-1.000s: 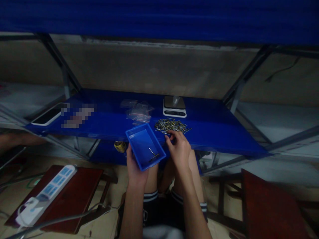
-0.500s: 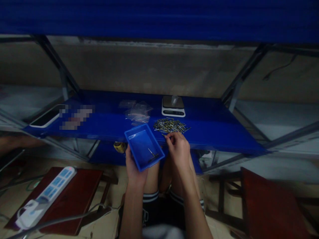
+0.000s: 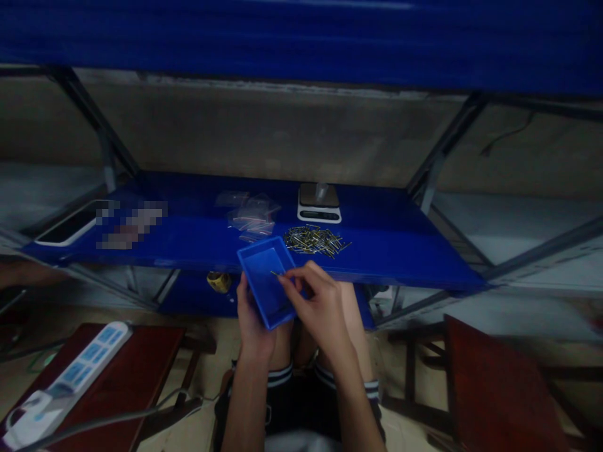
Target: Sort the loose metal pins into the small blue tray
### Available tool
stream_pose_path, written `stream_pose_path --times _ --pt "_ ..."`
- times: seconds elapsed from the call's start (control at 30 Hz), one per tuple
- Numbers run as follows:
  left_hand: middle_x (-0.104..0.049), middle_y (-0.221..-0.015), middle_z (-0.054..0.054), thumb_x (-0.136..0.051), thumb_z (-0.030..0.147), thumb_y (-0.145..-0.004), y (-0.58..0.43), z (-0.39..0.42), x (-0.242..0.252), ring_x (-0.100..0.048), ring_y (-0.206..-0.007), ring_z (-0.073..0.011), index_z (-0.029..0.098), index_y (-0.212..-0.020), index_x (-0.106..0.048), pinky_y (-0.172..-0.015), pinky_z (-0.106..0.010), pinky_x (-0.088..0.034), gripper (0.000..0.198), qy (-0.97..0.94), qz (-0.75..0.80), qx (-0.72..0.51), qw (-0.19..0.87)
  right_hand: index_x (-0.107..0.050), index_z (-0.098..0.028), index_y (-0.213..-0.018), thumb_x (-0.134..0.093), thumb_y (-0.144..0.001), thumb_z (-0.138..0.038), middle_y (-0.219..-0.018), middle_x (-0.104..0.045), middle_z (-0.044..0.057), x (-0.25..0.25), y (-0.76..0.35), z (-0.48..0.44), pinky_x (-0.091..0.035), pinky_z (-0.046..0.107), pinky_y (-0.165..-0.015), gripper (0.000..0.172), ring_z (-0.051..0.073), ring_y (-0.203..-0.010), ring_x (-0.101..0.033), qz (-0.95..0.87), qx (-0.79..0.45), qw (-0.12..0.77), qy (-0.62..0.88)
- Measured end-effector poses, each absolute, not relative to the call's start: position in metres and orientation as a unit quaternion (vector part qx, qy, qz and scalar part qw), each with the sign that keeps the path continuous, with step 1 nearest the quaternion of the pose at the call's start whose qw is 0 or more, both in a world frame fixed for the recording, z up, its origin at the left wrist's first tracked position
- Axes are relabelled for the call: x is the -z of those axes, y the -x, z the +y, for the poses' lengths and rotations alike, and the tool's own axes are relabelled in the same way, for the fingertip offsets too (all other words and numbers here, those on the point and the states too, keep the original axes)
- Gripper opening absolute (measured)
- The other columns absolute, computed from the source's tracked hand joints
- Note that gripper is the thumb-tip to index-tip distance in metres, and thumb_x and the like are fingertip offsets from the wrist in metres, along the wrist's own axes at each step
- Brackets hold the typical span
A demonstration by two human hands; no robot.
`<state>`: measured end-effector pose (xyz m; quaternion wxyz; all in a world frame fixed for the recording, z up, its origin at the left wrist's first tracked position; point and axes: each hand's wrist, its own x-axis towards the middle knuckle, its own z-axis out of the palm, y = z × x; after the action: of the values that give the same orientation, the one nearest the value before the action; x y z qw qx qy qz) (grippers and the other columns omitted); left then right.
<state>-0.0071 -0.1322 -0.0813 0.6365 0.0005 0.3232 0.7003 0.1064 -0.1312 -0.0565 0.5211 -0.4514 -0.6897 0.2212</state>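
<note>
My left hand (image 3: 249,314) grips a small blue plastic tray (image 3: 264,276) from below, holding it tilted over my knees at the shelf's front edge. My right hand (image 3: 313,301) is over the tray, its fingertips pinched on a thin metal pin (image 3: 274,274) that points into the tray. A loose pile of metal pins (image 3: 315,240) lies on the blue shelf (image 3: 400,245) just beyond the tray. The tray's near end is hidden behind my right hand.
A small scale (image 3: 319,203) stands behind the pile. Clear plastic bags (image 3: 249,213) lie to its left, and a phone (image 3: 66,223) lies at the shelf's far left. A white power strip (image 3: 70,376) rests on a red-brown stool; another stool (image 3: 499,383) stands at right.
My right hand has left the pin pile and come back over the blue tray with a pin pinched in its fingers. The view has shifted slightly.
</note>
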Motion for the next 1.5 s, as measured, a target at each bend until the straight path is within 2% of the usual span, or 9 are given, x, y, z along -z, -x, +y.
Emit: stream_pose_path --times 0.17,0.33,0.43,0.53,0.7,0.87,1.07,1.23,1.5 --pt "-0.081 -0.096 -0.009 -0.058 0.045 -0.1 0.01 -0.133 0.078 -0.076 -0.086 -0.0255 0.014 -0.118 -0.075 -0.085 -0.038 -0.061 0.04 0.014 0.345 -0.696 0.629 -0.075 -0.019 -0.11 -0.063 -0.103 -0.031 -0.089 -0.065 0.002 0.071 -0.121 -0.122 -0.045 0.027 -0.073 0.019 0.014 -0.079 -0.06 -0.675 -0.151 0.54 0.479" --pt "-0.081 -0.102 -0.009 -0.047 0.045 -0.104 0.018 -0.133 0.07 -0.076 -0.094 -0.0282 0.016 -0.129 -0.07 -0.094 -0.045 -0.059 0.046 0.051 0.338 -0.707 0.619 -0.077 -0.018 -0.099 -0.066 -0.099 -0.041 -0.084 -0.067 0.003 0.103 -0.166 -0.099 -0.043 0.033 -0.082 0.025 0.018 -0.078 -0.057 -0.606 -0.001 0.516 0.606" --pt "-0.081 -0.104 -0.01 -0.048 0.044 -0.104 0.018 -0.134 0.069 -0.076 -0.096 -0.0299 0.016 -0.133 -0.069 -0.094 -0.049 -0.059 0.046 0.046 0.337 -0.712 0.615 -0.077 -0.018 -0.102 -0.067 -0.096 -0.045 -0.086 -0.066 0.003 0.115 -0.18 -0.09 -0.043 0.031 -0.076 0.03 0.017 -0.074 -0.057 -0.583 -0.014 0.499 0.641" --pt "-0.081 -0.104 -0.01 -0.051 0.046 -0.103 0.015 -0.135 0.071 -0.076 -0.094 -0.0301 0.018 -0.134 -0.069 -0.093 -0.049 -0.06 0.046 0.039 0.336 -0.705 0.623 -0.079 -0.021 -0.102 -0.069 -0.094 -0.046 -0.089 -0.066 0.003 0.116 -0.178 -0.087 -0.041 0.031 -0.074 0.027 0.019 -0.079 -0.058 -0.573 -0.013 0.471 0.67" --pt "-0.081 -0.096 -0.008 -0.048 0.049 -0.103 0.012 -0.134 0.072 -0.077 -0.088 -0.03 0.02 -0.13 -0.071 -0.088 -0.049 -0.061 0.046 0.038 0.319 -0.692 0.646 -0.08 -0.025 -0.091 -0.069 -0.096 -0.043 -0.089 -0.066 0.003 0.111 -0.169 -0.087 -0.037 0.031 -0.074 0.022 0.02 -0.083 -0.057 -0.556 0.0 0.451 0.698" --pt "-0.08 -0.094 -0.007 -0.05 0.046 -0.103 0.011 -0.134 0.073 -0.076 -0.092 -0.0302 0.021 -0.126 -0.072 -0.091 -0.05 -0.06 0.041 0.049 0.328 -0.702 0.63 -0.08 -0.024 -0.09 -0.069 -0.096 -0.041 -0.089 -0.067 0.003 0.113 -0.169 -0.087 -0.036 0.03 -0.073 0.021 0.021 -0.085 -0.057 -0.553 0.006 0.453 0.699" --pt "-0.081 -0.102 -0.008 -0.054 0.047 -0.102 0.012 -0.133 0.078 -0.075 -0.096 -0.0288 0.019 -0.125 -0.072 -0.096 -0.049 -0.058 0.041 0.037 0.353 -0.699 0.621 -0.079 -0.022 -0.089 -0.066 -0.096 -0.042 -0.087 -0.065 0.003 0.116 -0.171 -0.089 -0.038 0.031 -0.075 0.025 0.02 -0.081 -0.057 -0.559 0.001 0.472 0.682" --pt "-0.081 -0.097 -0.004 -0.057 0.044 -0.102 0.011 -0.133 0.078 -0.075 -0.091 -0.0244 0.02 -0.116 -0.074 -0.096 -0.044 -0.059 0.032 0.049 0.364 -0.7 0.612 -0.077 -0.02 -0.088 -0.063 -0.096 -0.045 -0.085 -0.064 0.002 0.116 -0.174 -0.09 -0.042 0.03 -0.073 0.03 0.017 -0.074 -0.057 -0.545 -0.029 0.514 0.662" --pt "-0.079 -0.086 -0.002 -0.059 0.041 -0.101 0.006 -0.132 0.08 -0.076 -0.083 -0.0223 0.02 -0.101 -0.074 -0.079 -0.035 -0.062 0.025 0.061 0.35 -0.698 0.622 -0.076 -0.019 -0.086 -0.063 -0.095 -0.048 -0.082 -0.063 0.002 0.117 -0.177 -0.09 -0.044 0.029 -0.069 0.033 0.015 -0.067 -0.056 -0.546 -0.039 0.534 0.644"
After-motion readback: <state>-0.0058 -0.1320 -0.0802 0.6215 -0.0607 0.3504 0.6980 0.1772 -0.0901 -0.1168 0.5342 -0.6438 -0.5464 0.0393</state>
